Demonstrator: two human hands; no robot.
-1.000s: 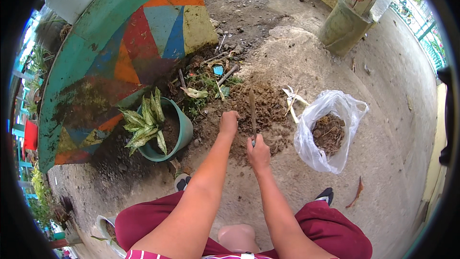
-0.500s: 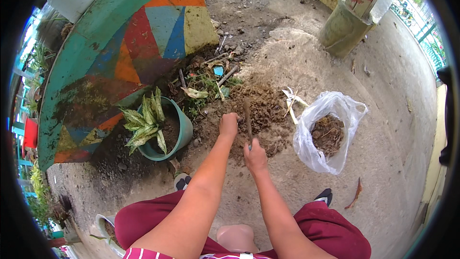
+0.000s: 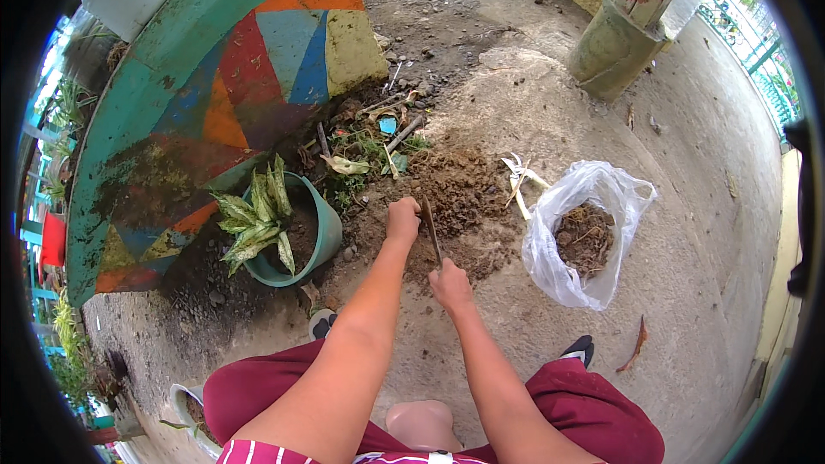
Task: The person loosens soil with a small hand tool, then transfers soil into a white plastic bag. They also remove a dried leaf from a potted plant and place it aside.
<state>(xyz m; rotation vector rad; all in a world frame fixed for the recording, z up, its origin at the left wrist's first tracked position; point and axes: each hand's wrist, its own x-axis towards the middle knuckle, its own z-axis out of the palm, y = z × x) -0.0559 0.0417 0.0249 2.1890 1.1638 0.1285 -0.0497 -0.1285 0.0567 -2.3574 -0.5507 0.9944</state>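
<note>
My right hand (image 3: pixel 451 283) is wrapped around the lower end of a narrow, brown, rusty-looking knife (image 3: pixel 431 230). Its blade points away from me and leans left, its upper part close beside my left hand (image 3: pixel 402 222). That left hand is closed in a fist over the ground; whatever its fingers hold is hidden. Just beyond the knife, loose brown soil (image 3: pixel 464 189) lies heaped on the concrete. To the right stands a clear plastic bag (image 3: pixel 543 258), open at the top, with soil and dry roots (image 3: pixel 586 239) inside.
Left of my arms, a green pot (image 3: pixel 330 236) holds a variegated leafy plant (image 3: pixel 255 222). Pale-handled shears (image 3: pixel 524 176) seem to lie beside the bag. Uprooted greenery and sticks (image 3: pixel 378 150) lie by the painted wall (image 3: pixel 249 60). A post (image 3: pixel 614 47) rises at far right.
The knife has swung from nearly upright to leaning left, nearer my left fist. My right hand has shifted slightly left and down; the left fist has moved slightly left.
</note>
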